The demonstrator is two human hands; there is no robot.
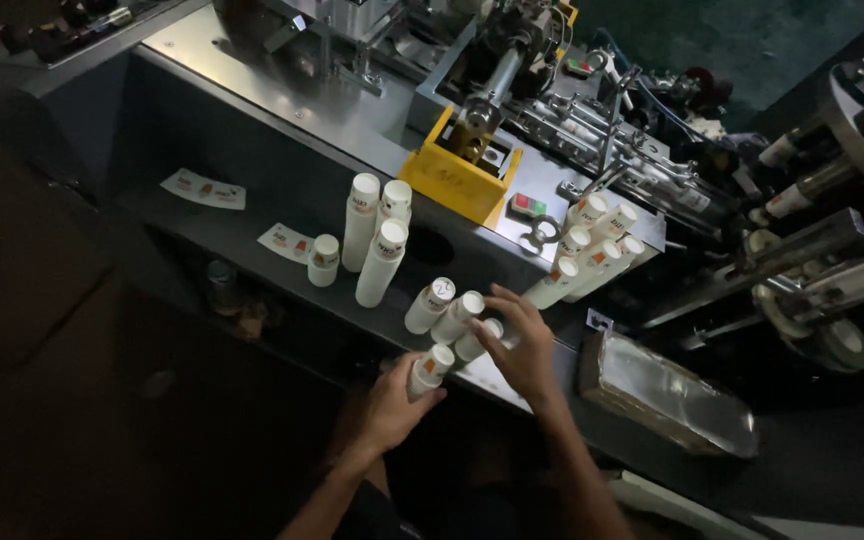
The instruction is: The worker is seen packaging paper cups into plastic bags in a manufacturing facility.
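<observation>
The left hand (392, 400) is wrapped around a short stack of white paper cups (430, 368) lying on its side at the near edge of the dark surface (282, 200). The fingers curl round the lower part of the stack and the thumb lies across it, so the grip is closed on the stack, whose round bottom points up and away from the person.

The right hand (522, 345) sits just beside it, palm down, fingers spread and bent over another lying stack (477, 340). The fingertips (492, 297) touch the tops of the cups there; the grip is loose and half open, resting on the stacks rather than clasped round one. Whether the thumb presses on a cup underneath cannot be told, as the hand hides it.

Two more lying stacks (442, 305) rest touching each other just beyond the right hand. Further left on the surface stand three tall upright stacks (377, 245) close together, with a single short cup stack (324, 260) just beside them. Flat printed paper blanks (204, 188) lie well apart to the left. Behind the right hand, more stacks (592, 250) lean out of the machine (512, 90) next to a yellow guard (457, 180). A foil-lined box (667, 395) sits near the right forearm.
</observation>
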